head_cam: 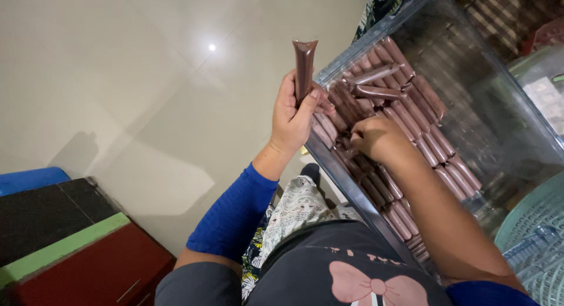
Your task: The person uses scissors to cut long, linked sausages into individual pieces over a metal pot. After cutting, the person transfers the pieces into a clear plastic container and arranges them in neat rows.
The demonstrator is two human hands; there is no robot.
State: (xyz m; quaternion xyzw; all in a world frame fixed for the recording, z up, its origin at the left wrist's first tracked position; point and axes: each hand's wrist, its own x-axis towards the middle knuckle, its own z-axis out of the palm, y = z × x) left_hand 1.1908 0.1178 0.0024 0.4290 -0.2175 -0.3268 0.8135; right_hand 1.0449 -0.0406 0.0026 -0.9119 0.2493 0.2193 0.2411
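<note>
My left hand [292,116] holds a long brown tube-shaped ice pop [304,68] upright above the near rim of a clear plastic container [470,59]. The container is packed with several rows of the same brown tubes [411,115]. My right hand [376,137] reaches down into the container, fingers curled among the tubes near its front edge; what it grips is hidden. A blue sleeve [235,215] covers my left forearm.
Pale tiled floor [147,77] spreads to the left. A dark, green and red stepped block [70,241] sits at lower left beside something blue [29,179]. A green perforated basket [537,235] stands at lower right. Patterned fabric lies behind the container.
</note>
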